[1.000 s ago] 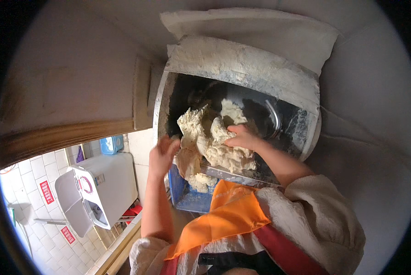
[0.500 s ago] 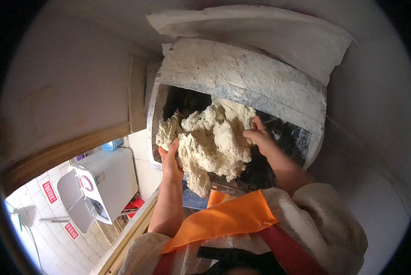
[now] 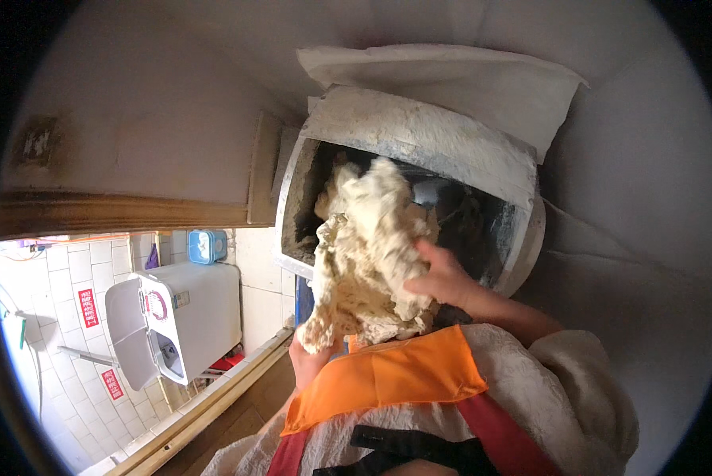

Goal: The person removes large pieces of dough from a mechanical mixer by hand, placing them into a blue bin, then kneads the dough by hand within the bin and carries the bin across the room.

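A large, ragged mass of pale dough point(image 3: 376, 238) stretches out of the flour-crusted metal mixer point(image 3: 415, 119) toward my body, slightly blurred at its top. My left hand point(image 3: 312, 361) is low under the near end of the dough, closed on it, its fingertips mostly hidden. My right hand point(image 3: 439, 274) grips the right side of the mass, thumb and fingers pressed into it. The mixer's dark interior shows right of the dough. A sliver of a blue bin point(image 3: 301, 297) shows below the mixer, mostly covered. An orange cloth point(image 3: 384, 369) lies across my front.
A pale sheet point(image 3: 443, 75) stands behind the mixer, against grey walls. Left, past a wooden frame point(image 3: 110, 210) and a sill point(image 3: 197, 408), are a white appliance point(image 3: 197, 317) with its lid open, a blue container point(image 3: 207, 246) and a tiled surface with red signs point(image 3: 88, 308).
My left hand has moved down toward my body, drawing the dough out over the mixer's near edge. My right hand, earlier deeper in the mixer, has come lower and grips the mass.
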